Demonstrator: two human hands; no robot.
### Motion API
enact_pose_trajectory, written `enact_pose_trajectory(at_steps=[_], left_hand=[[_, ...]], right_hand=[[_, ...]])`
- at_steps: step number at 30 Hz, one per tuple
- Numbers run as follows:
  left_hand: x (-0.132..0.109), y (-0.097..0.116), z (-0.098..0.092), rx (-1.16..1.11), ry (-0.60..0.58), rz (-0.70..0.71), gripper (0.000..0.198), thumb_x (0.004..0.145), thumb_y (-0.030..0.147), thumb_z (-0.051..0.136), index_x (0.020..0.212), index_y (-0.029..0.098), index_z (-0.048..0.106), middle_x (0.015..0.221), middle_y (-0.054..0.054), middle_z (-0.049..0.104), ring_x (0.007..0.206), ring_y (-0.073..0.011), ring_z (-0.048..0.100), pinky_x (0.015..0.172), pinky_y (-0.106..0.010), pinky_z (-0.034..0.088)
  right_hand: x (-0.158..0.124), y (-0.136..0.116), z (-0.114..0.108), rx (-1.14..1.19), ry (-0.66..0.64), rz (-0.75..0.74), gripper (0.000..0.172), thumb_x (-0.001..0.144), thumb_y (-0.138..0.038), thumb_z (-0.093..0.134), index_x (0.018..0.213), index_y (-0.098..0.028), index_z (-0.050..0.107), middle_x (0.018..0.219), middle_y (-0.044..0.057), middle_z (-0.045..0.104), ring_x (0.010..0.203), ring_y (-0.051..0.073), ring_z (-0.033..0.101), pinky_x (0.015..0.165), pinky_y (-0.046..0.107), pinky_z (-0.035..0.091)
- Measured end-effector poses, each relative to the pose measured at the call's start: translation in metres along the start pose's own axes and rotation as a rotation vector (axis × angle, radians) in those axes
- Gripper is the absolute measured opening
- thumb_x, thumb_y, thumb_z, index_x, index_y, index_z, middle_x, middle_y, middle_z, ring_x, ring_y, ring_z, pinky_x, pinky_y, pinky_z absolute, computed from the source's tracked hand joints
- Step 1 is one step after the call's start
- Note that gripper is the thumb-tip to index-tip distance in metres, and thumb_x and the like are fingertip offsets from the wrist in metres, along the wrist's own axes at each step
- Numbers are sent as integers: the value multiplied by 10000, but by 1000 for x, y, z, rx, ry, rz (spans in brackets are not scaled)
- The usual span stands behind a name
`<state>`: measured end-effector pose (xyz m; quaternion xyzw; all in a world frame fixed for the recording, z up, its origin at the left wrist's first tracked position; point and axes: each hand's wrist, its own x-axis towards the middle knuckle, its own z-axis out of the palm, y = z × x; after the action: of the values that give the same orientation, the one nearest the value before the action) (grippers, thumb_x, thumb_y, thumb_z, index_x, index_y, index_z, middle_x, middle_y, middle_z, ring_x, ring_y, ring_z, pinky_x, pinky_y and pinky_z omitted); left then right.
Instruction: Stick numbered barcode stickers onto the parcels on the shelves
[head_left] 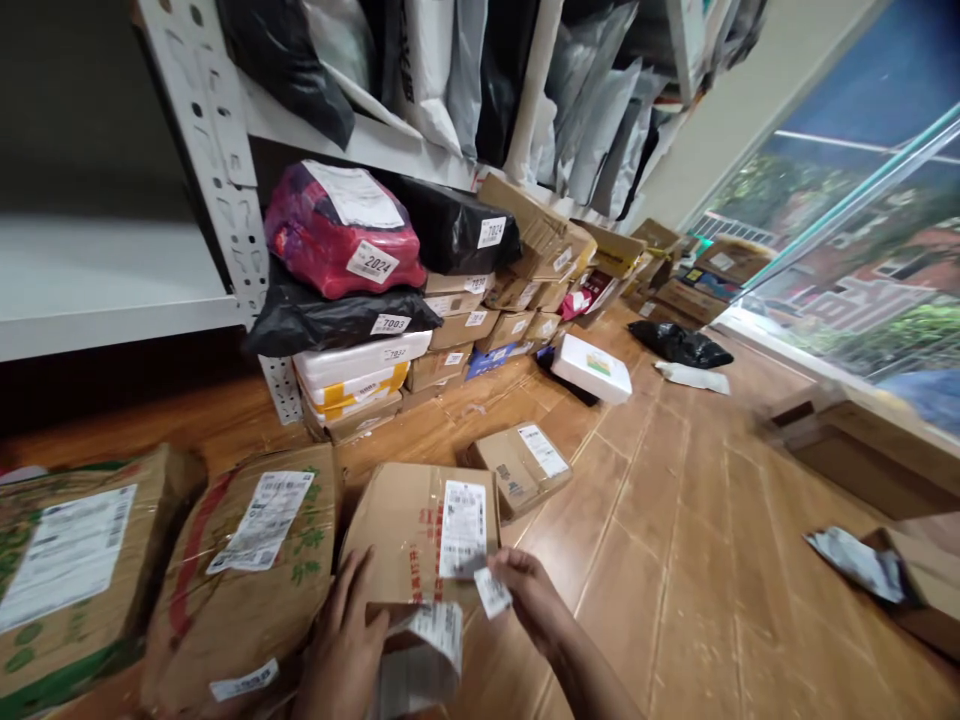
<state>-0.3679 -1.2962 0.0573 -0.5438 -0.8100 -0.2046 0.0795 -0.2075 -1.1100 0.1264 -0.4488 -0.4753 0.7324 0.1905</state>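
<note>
Between my hands lies a cardboard box [397, 520] with red printing and a white shipping label [463, 530] on top. My right hand [525, 590] pinches a small white sticker [493, 592] by its corner, near the box's right edge. At the box's near left side is my left hand [345, 630], its fingers stretched along the cardboard. A curled strip of labels [435, 640] extends from beside its thumb, in front of the box; the grip on it is partly hidden.
Two labelled cartons [255, 540] [82, 560] stand to the left. A smaller box [521, 465] lies just beyond. Numbered parcels [375, 240] fill the shelf [202, 110]. A white box [592, 368] and a black bag [679, 343] lie on the wooden floor [660, 520]; open cartons [862, 440] are right.
</note>
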Motion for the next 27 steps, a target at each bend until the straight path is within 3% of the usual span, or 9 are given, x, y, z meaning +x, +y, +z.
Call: enact_pose_trajectory(at_steps=[4, 7, 9, 15, 19, 22, 25, 26, 27], left_hand=[[-7, -11, 7, -10, -36, 119, 410, 830, 43, 429, 954, 331, 694, 1400, -11, 491, 1311, -266, 394, 1059, -493, 346], [-5, -9, 9, -70, 15, 88, 427, 843, 35, 385, 879, 304, 714, 1352, -29, 539, 1305, -270, 390, 1085, -529, 276], [-3, -6, 8, -93, 7, 78, 413, 854, 51, 389, 872, 299, 718, 1346, -43, 543, 1308, -277, 384, 1088, -539, 265], [3, -10, -3, -51, -19, 188, 296, 837, 114, 463, 818, 296, 696, 1360, -67, 530, 1286, -306, 412, 994, -555, 398], [5, -12, -6, -59, -3, 235, 262, 751, 53, 485, 703, 250, 650, 1384, -78, 498, 1315, -323, 365, 941, -591, 444], [4, -10, -12, -110, -21, 202, 293, 725, 32, 463, 753, 248, 660, 1416, -91, 456, 1348, -325, 323, 953, -613, 434], [6, -4, -28, -242, -24, 210, 306, 778, 112, 459, 907, 271, 686, 1431, -82, 441, 1345, -313, 343, 986, -570, 438], [7, -2, -33, -323, -30, 187, 347, 790, 115, 437, 981, 272, 680, 1425, -76, 453, 1339, -291, 364, 1012, -524, 437], [8, 1, -39, -419, -45, 159, 398, 803, 112, 408, 1070, 269, 658, 1414, -71, 471, 1329, -265, 389, 1030, -470, 439]], right_hand=[[-29, 10, -58, 48, -113, 43, 360, 559, -430, 827, 567, -165, 584, 547, -32, 520, 502, 85, 448, 560, 245, 362], [-16, 12, -96, -135, -124, -64, 339, 577, -416, 819, 592, -171, 586, 573, -40, 512, 542, 98, 464, 604, 264, 388], [4, 16, -102, -293, -130, -128, 313, 573, -380, 823, 625, -168, 598, 600, -32, 538, 582, 114, 490, 599, 261, 384], [38, 45, -75, -310, -29, -277, 333, 585, -408, 793, 662, -194, 550, 718, -5, 584, 740, 180, 568, 755, 356, 468], [33, 58, -69, -199, 310, -359, 495, 520, -430, 810, 894, -240, 547, 836, 2, 562, 759, 182, 559, 677, 342, 496], [22, 52, -60, -174, 325, -386, 440, 555, -501, 776, 805, -214, 556, 739, 10, 565, 691, 178, 550, 639, 327, 487], [-6, 29, -35, -229, 468, -490, 342, 703, -522, 672, 813, -213, 574, 816, 44, 599, 785, 192, 567, 713, 324, 480], [-18, 21, -24, -267, 470, -529, 311, 742, -503, 648, 857, -220, 587, 869, 51, 605, 828, 194, 568, 739, 321, 476], [-32, 14, -12, -325, 355, -546, 293, 759, -479, 643, 900, -224, 605, 898, 57, 609, 850, 197, 568, 756, 320, 472]])
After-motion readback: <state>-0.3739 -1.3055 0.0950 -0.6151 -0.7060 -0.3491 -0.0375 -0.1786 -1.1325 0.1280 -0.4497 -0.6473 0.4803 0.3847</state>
